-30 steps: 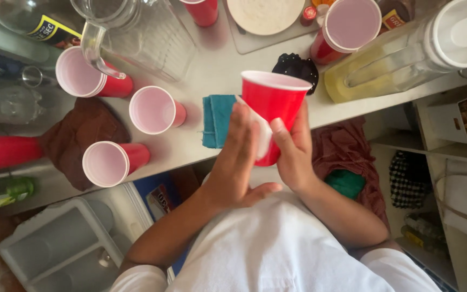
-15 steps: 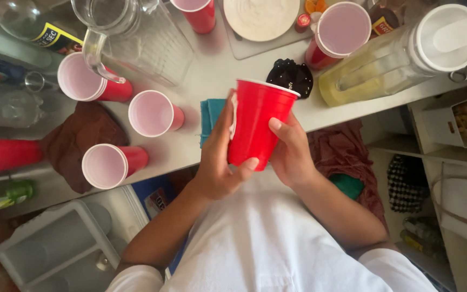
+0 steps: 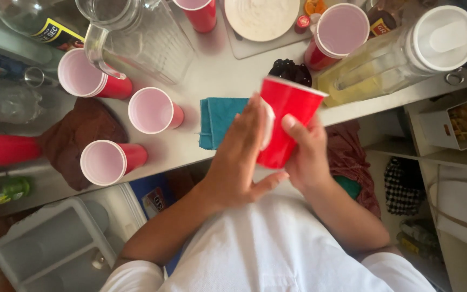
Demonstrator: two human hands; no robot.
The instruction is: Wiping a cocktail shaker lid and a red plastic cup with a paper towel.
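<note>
In the middle of the frame both hands hold one red plastic cup (image 3: 287,121) above the edge of the tabletop (image 3: 217,70). The left hand (image 3: 239,157) lies flat against the side of the cup with the fingers stretched, and a small white piece, perhaps a tissue or sticker, shows between its fingers and the cup wall; I cannot tell what it is. The right hand (image 3: 306,154) grips the cup from the other side, thumb on the red wall. The cup is tilted, its mouth toward the upper right.

Just left of the hands a teal cloth (image 3: 217,121) lies folded on the tabletop. Further left three red cups with pale insides lie on their sides: one at centre left (image 3: 152,111), one lower left (image 3: 106,161), one upper left (image 3: 85,78). A clear glass pitcher (image 3: 136,32) stands at the top, and a pitcher of yellow liquid with a white lid (image 3: 406,54) is at the upper right.
</note>
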